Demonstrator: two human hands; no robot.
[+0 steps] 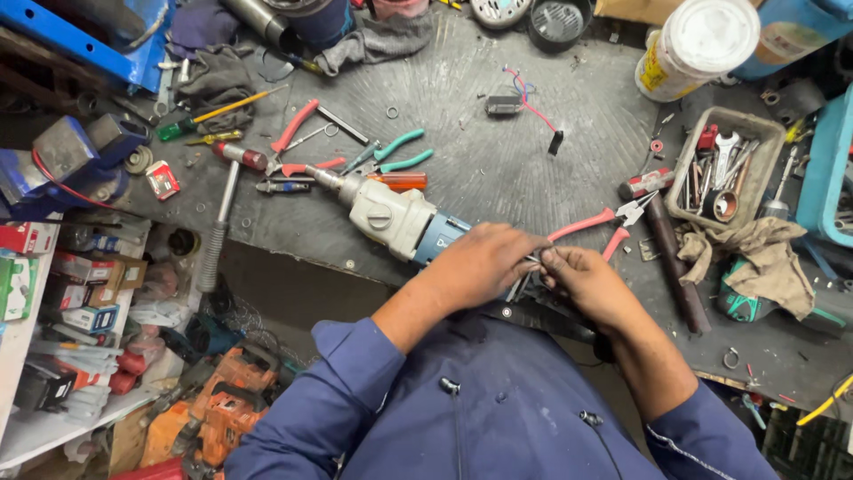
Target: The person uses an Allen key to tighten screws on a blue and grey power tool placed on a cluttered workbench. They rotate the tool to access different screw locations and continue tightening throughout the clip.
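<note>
Power drill (pixel 404 222) lay on its side on the dark worktop (pixel 498 151), its long axis running diagonally: chuck end aimed up and away to the left of the hands, blue rear body tucked under the left hand (pixel 480 264). The grey gear housing sat just beyond the left hand's knuckles. The left hand was curled over the drill's rear end, fingers closed around it. The right hand (pixel 588 283) met the left hand fingertip to fingertip, pinching a small dark part at the drill's rear; what that part was could not be told. Both forearms emerged from rolled blue sleeves.

Just beyond the right hand lay red-handled pliers (pixel 613 222), jaws pointing away to the right. Farther right of that hand stood a grey tray (pixel 771 133) of spanners and small tools, with a tan rag (pixel 755 253) draped below it. Beyond the left hand, near the chuck, lay teal-handled pliers (pixel 395 153), an orange-handled screwdriver (pixel 400 181) and a hammer (pixel 227 191). A white tub (pixel 697 49) stood far beyond the right hand.
</note>
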